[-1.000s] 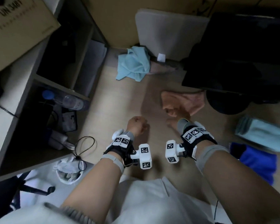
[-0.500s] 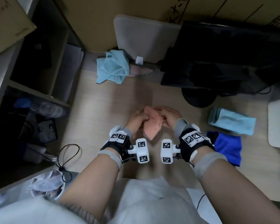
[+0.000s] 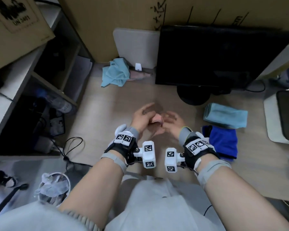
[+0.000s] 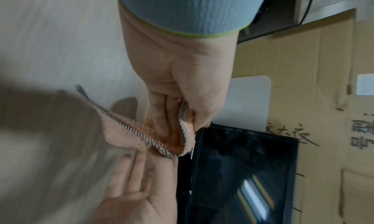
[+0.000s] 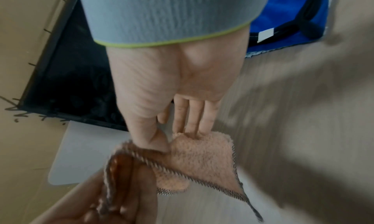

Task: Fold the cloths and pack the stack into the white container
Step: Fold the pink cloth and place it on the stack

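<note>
A peach cloth (image 3: 156, 118) with a striped hem hangs bunched between my hands above the middle of the desk. My left hand (image 3: 141, 117) grips one edge, its fingers and thumb curled round the hem (image 4: 183, 128). The right hand (image 3: 171, 120) pinches the cloth (image 5: 202, 155) with its thumb (image 5: 155, 141) on the hem and its fingers behind. A folded light blue cloth (image 3: 225, 115) and a folded dark blue cloth (image 3: 223, 144) lie to the right. A white rounded container (image 3: 137, 47) stands at the back.
A crumpled light blue cloth (image 3: 115, 74) lies on a pink one (image 3: 140, 75) at the back. A black monitor (image 3: 215, 55) fills the back right. A white tray (image 3: 272, 127) with something dark in it sits at the right edge. Shelves (image 3: 45, 77) stand on the left.
A second ago the peach cloth lay on the desk under my right hand and the left fist was empty. Now both hands hold it, bunched and lifted nearer to me.
</note>
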Demonstrator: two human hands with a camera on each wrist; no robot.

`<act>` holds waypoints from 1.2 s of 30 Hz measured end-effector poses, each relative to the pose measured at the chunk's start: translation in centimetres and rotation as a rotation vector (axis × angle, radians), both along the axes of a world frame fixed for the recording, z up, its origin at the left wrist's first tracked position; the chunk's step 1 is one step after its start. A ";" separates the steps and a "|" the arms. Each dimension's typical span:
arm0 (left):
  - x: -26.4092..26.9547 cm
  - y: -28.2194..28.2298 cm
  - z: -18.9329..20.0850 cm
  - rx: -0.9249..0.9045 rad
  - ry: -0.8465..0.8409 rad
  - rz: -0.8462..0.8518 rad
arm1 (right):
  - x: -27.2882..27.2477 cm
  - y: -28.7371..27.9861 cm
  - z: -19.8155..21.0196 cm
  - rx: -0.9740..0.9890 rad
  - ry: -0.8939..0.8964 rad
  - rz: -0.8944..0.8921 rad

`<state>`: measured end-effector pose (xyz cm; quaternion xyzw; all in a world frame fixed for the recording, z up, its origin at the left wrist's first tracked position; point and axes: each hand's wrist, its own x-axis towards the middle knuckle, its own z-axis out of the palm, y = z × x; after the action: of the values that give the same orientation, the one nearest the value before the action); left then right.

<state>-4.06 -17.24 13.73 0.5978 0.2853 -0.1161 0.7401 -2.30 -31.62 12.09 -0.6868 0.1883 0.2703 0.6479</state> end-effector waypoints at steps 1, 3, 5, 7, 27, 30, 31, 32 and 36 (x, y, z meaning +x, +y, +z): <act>-0.1 -0.3 0.4 0.013 -0.012 -0.009 | -0.4 -0.1 0.1 0.024 -0.023 0.017; -1.1 -1.4 1.8 0.026 -0.020 -0.004 | -1.8 -1.2 0.7 0.074 -0.067 0.078; -1.1 -1.7 2.3 -0.005 -0.009 0.001 | -2.2 -1.5 1.0 0.071 -0.065 0.155; -2.0 -2.3 2.6 -0.007 -0.019 -0.013 | -3.0 -2.1 0.7 0.018 -0.064 0.200; -1.4 3.1 3.3 0.489 -0.021 0.271 | -1.8 -1.2 1.1 -0.322 -0.218 0.218; -0.7 5.5 3.6 0.501 -0.017 0.296 | -1.1 -0.9 1.7 -0.372 -0.244 0.242; -0.8 6.0 3.6 0.515 -0.014 0.305 | -0.9 -0.9 1.6 -0.375 -0.232 0.226; -0.7 6.7 3.5 0.526 -0.008 0.310 | -0.7 -0.5 1.5 -0.388 -0.199 0.207; -1.6 9.2 1.3 0.574 0.135 0.225 | -1.1 1.6 0.6 -0.578 0.039 0.288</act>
<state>-5.68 -8.08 15.04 0.7378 0.4191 0.0123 0.5289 -3.35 -30.00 12.71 -0.8566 0.1702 0.3076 0.3776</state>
